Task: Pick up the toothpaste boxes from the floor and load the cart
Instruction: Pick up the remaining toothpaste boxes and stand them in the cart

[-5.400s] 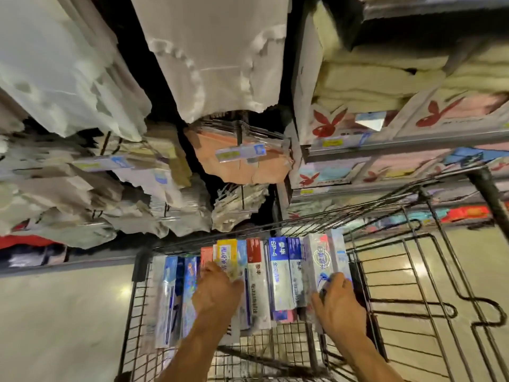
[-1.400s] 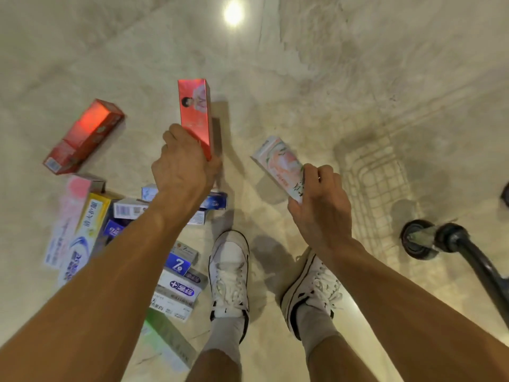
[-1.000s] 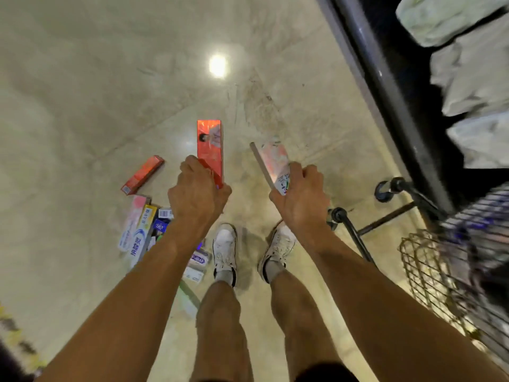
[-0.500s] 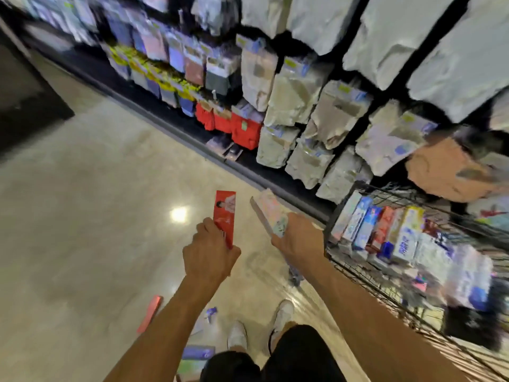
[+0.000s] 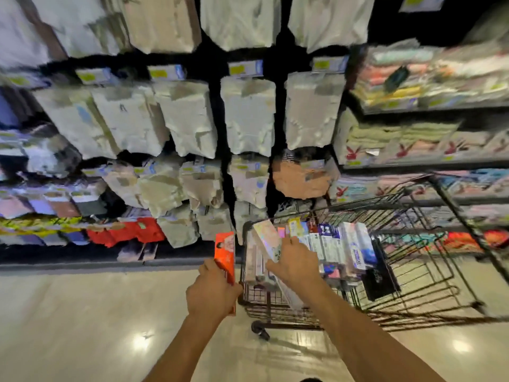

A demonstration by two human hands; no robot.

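**Entry: two boxes at the cart's edge, loading step**

Item 1: pale box point(image 5: 267, 239). We hold it in the right grip point(image 5: 294, 263), fingers curled round its lower half. It stands tilted over the near-left corner of the cart point(image 5: 264, 297), its top leaning left, just beside the stacked row point(image 5: 344, 249).

Item 2: red box point(image 5: 224, 252). We hold it upright in the left grip point(image 5: 210, 292), fingers wrapped about its lower end. It hangs outside the cart, just left of the wire wall, over the floor point(image 5: 82, 312).

Item 3: the stacked row. Many boxes stand on end, side by side, across the near part of the basket. A dark object point(image 5: 380, 279) sits at the row's right end; we cannot tell what it is.

Step, as we judge it: delivery. Both boxes are off the floor and neither is set down yet.

Next move, as we judge it: lower the pale box on end into the gap at the row's left, square to its neighbours. Then lift the red box over the rim and seat it alongside. The tilt wants correcting first, or the box may wedge across the row.

Surroundings: shelves point(image 5: 192, 119) of pale hanging packs behind the cart, and one cart wheel point(image 5: 259, 328) below the basket.
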